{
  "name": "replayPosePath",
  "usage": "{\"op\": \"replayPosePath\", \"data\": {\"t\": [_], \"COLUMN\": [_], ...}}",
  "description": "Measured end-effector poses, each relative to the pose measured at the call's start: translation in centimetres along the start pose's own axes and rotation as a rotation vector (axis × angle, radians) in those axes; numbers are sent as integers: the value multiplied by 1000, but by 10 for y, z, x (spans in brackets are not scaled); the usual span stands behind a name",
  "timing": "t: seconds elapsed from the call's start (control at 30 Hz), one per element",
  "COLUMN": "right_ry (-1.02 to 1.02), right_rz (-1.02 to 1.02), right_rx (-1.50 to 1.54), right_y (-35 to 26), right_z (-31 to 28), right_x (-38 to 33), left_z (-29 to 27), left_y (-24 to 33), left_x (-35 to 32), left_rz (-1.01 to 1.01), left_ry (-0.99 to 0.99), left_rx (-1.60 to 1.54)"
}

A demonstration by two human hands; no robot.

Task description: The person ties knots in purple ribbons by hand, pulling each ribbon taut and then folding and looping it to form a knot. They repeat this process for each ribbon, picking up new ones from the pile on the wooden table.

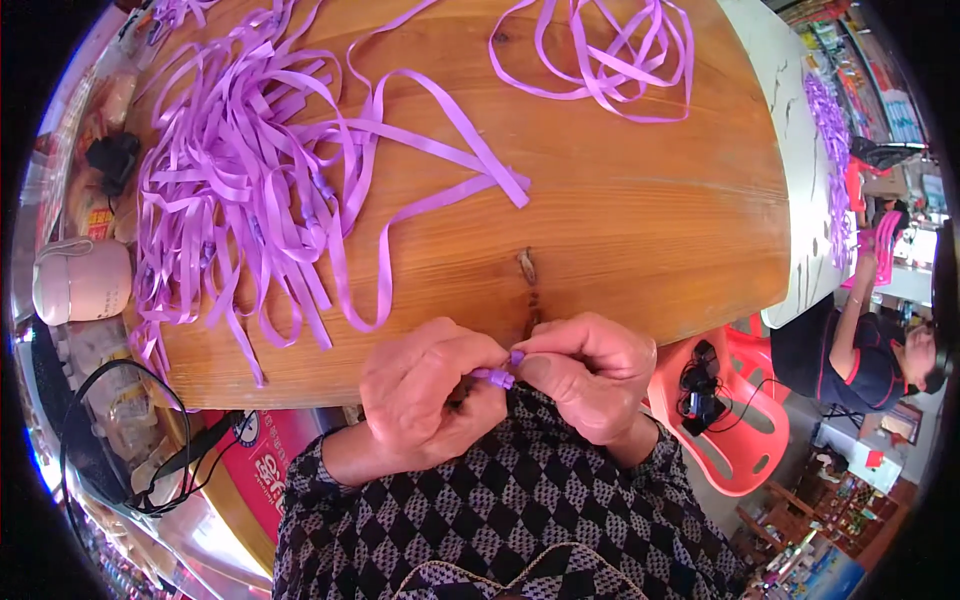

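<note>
Left hand (428, 398) and right hand (592, 382) pinch a purple fitting (496, 378); the pink container (85, 282) seems closed.

So this was the left fisheye of a head-worn pair, aimed down past the wearer's own chest. The left hand (432, 395) and right hand (592, 375) sat pretty near the lens, just below centre, with the checked top (500, 490) filling the bottom edge. The counter (640, 220) stretched off toward the top, edges bowed, and far right another person (872, 345) came out tipped sideways.
</note>
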State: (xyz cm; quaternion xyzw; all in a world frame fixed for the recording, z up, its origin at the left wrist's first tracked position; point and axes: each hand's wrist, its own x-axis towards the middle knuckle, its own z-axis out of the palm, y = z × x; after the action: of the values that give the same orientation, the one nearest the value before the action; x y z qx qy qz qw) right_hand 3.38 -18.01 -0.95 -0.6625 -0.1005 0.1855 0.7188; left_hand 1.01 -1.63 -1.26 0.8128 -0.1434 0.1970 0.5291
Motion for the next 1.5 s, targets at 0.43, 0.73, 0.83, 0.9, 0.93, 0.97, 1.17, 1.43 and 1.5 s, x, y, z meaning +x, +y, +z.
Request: {"op": "replayPosePath", "data": {"t": [0.43,0.73,0.83,0.9,0.93,0.97,1.17,1.43,1.5], "right_ry": [104,87,90,24,24,15,13,64,64], "right_rz": [-14,-33,-19,7,7,-8,-102,-130,-82], "right_rx": [83,-43,-63,-138,-138,-163,-275,-281,-243], "right_y": [5,7,7,3,3,2,-2,2,0], "right_z": [-2,-2,-3,-5,-6,-6,-2,-2,-2], "right_x": [1,2,1,0,0,1,4,4,4], "left_z": [-9,-4,-5,-4,-4,-4,-1,1,0], "left_y": [7,4,3,3,3,2,2,3,4], "left_x": [-3,-9,-9,-9,-9,-9,-11,-10,-9], "left_rz": [-660,-724,-695,-696,-697,-697,-616,-669,-682], "left_ry": [-72,-1,-14,-12,-9,-10,9,24,21], "left_rx": [-559,-691,-694,-700,-704,-704,-587,-642,-627]}}
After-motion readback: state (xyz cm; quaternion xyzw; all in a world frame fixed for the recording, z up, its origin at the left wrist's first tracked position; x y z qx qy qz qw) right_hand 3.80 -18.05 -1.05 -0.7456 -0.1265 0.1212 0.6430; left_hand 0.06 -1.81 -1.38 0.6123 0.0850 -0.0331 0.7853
